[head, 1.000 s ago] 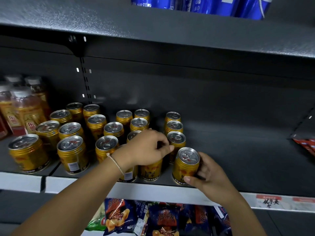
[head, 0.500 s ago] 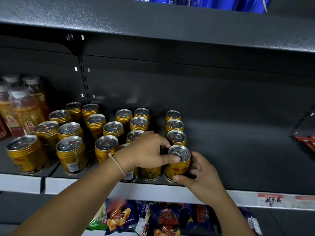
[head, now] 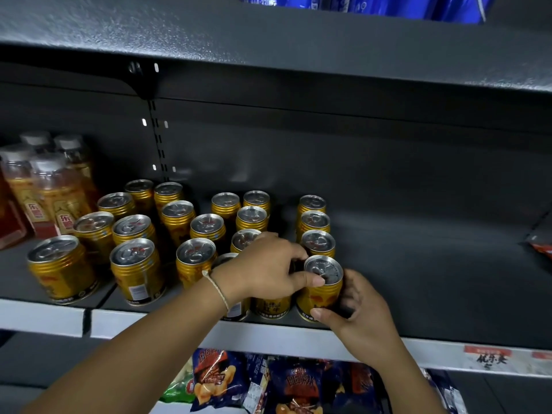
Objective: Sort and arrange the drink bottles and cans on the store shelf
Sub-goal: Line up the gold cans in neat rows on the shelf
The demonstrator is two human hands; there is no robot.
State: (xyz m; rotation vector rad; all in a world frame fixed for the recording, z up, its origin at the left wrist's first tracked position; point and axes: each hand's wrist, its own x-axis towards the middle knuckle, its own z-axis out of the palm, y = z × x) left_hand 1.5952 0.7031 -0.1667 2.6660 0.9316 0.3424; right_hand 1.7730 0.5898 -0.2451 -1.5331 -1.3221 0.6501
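Several gold drink cans stand in rows on the dark shelf (head: 418,282). My right hand (head: 361,309) grips the frontmost gold can (head: 321,297) of the right-hand row, thumb at its base and fingers round its right side. My left hand (head: 268,267) covers a neighbouring front gold can (head: 271,306), fingers curled over its top, thumb pressing the rim of the right hand's can. Behind stand three more cans of that row (head: 318,245). Orange drink bottles (head: 56,192) with white caps stand at the far left.
The shelf's right half is bare up to a red packet (head: 542,246) at the right edge. The upper shelf (head: 268,40) overhangs, carrying blue packs (head: 373,4). Snack bags (head: 218,380) fill the shelf below. A price label (head: 490,357) sits on the front rail.
My right hand slid its can left and back, into line at the front of the right-hand row. My left hand's thumb came onto that can's rim.
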